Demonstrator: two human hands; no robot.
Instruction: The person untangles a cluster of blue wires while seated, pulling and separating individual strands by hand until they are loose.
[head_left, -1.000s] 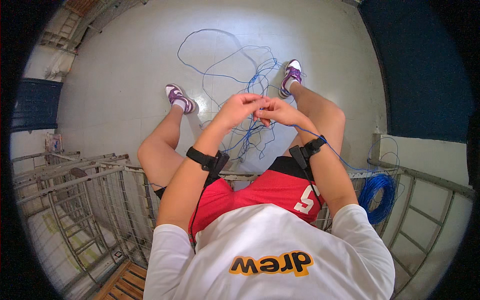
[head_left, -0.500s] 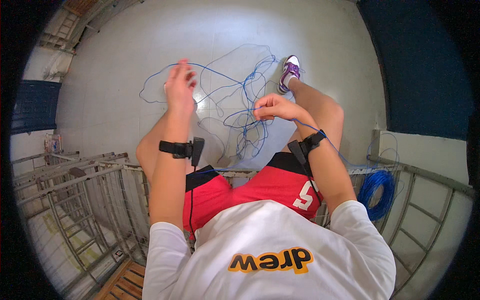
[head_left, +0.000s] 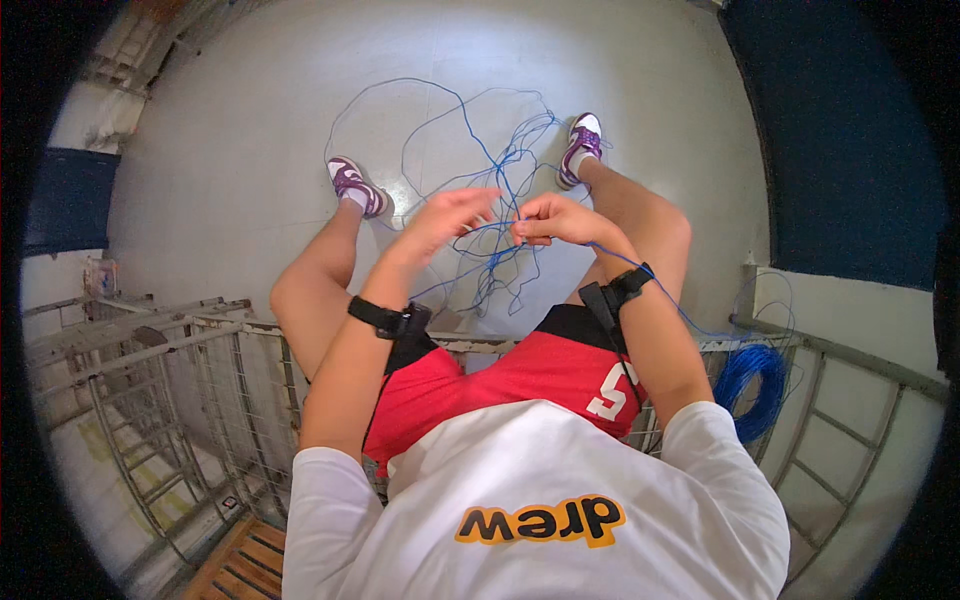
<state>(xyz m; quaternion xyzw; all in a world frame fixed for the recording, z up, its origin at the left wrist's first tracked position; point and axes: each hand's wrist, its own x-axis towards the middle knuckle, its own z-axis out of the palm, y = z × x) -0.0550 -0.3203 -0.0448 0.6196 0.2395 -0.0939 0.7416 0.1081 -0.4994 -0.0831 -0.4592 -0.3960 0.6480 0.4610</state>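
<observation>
My right hand (head_left: 553, 218) pinches a thin blue wire (head_left: 466, 107) between thumb and fingertips, in front of my knees. From that grip the wire runs back along my right forearm toward a coil of blue wire (head_left: 752, 388) at the railing on the right. Beyond and below the hand, loose loops spread in a tangle over the floor between my feet. Just left of the pinch is my left hand (head_left: 452, 222), slightly blurred, its fingers stretched toward the right hand. I see nothing gripped in it.
Metal railings (head_left: 885, 375) stand on both sides and beneath my thighs. A wooden slatted surface (head_left: 240, 562) shows at the lower left. My purple-and-white shoes (head_left: 352, 184) rest on the pale floor (head_left: 250, 130) beside the wire. A dark blue panel (head_left: 835, 150) is at the right.
My left hand has come down and right, from out over the floor to beside my right hand. A large wire loop on the floor has shifted. The right hand keeps its pinch.
</observation>
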